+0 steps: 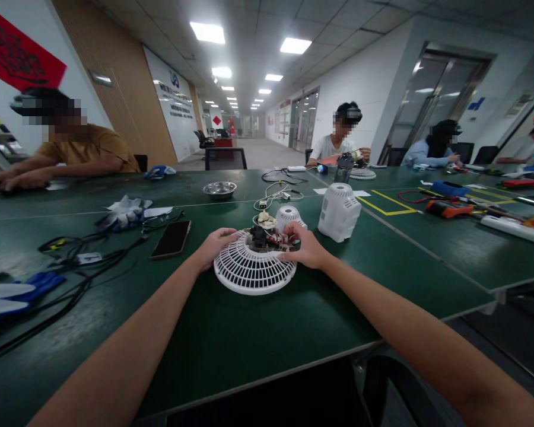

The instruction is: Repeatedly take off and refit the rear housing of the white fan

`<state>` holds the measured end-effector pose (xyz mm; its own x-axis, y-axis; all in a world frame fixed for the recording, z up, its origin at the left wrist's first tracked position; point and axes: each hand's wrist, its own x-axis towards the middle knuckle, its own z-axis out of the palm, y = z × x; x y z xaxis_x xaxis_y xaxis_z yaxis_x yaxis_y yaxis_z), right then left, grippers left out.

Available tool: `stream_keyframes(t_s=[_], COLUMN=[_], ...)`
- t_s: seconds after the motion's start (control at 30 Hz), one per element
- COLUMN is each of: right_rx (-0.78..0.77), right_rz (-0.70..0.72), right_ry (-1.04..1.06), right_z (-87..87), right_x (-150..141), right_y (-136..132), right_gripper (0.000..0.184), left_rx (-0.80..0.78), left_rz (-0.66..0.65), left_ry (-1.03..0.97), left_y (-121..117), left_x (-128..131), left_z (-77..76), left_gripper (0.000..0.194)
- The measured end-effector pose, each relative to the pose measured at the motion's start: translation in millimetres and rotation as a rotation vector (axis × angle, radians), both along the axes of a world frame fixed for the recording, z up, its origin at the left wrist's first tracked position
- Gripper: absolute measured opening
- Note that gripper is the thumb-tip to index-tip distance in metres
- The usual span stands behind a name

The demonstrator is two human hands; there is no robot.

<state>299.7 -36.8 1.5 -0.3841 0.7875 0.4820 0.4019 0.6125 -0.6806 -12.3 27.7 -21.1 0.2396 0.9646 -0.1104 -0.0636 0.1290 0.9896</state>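
A white fan grille (254,274) lies on the green table in front of me, its slatted side toward me. On top of it sits a dark motor assembly (261,237) with wires and a pale part above it. My left hand (218,246) grips the grille's left rim, thumb over the edge. My right hand (306,248) has its fingers curled at the right side of the motor assembly, around wires or a small part there; what exactly it pinches is hidden. Just behind stands a white rounded housing (290,217).
A translucent white container (339,213) stands to the right, a metal bowl (219,189) farther back. Left lie a phone (171,239), black cables (93,267) and work gloves (123,212). An orange-black meter (449,205) is at right. Several people sit around the table.
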Motion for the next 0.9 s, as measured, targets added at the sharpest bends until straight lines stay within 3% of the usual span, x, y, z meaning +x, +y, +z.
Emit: stream_keyframes(t_s=[0.1,0.17,0.27,0.33,0.5,0.6,0.73,0.83,0.9], right_rx=[0.017,0.082,0.192,0.193,-0.05,-0.23,-0.504,-0.585,-0.526], right_rz=[-0.017,-0.181,-0.464,-0.536,-0.561,-0.627,-0.46,-0.222,-0.119], right_ry=[0.09,0.149,0.081,-0.007,0.016,0.385,0.845,0.973,0.954], right_z=[-2.1,-5.1,-12.0,-16.5,-17.4,-10.9,0.1,7.7,11.8], right_x=[7,12,17,19,16,15,10,0,-7], right_y=[10,20,34,41,46,43,33,21,14], right_gripper=[0.046,0.042,0.058,0.071,0.082,0.075,0.049,0.038,0.039], left_rx=[0.053,0.084,0.113,0.133,0.255,0.524,0.8,0.868,0.876], left_rz=[0.02,0.027,0.033,0.038,0.059,0.174,0.3,0.266,0.208], left_ry=[0.027,0.048,0.088,0.112,0.24,0.557,0.765,0.807,0.783], left_y=[-3,-6,-8,-8,-8,-9,-18,-30,-37], left_x=[3,5,6,7,5,4,8,16,22], left_z=[2.0,3.7,4.7,3.9,2.0,7.2,21.3,32.4,37.8], left_gripper=[0.038,0.038,0.039,0.04,0.04,0.032,0.032,0.035,0.037])
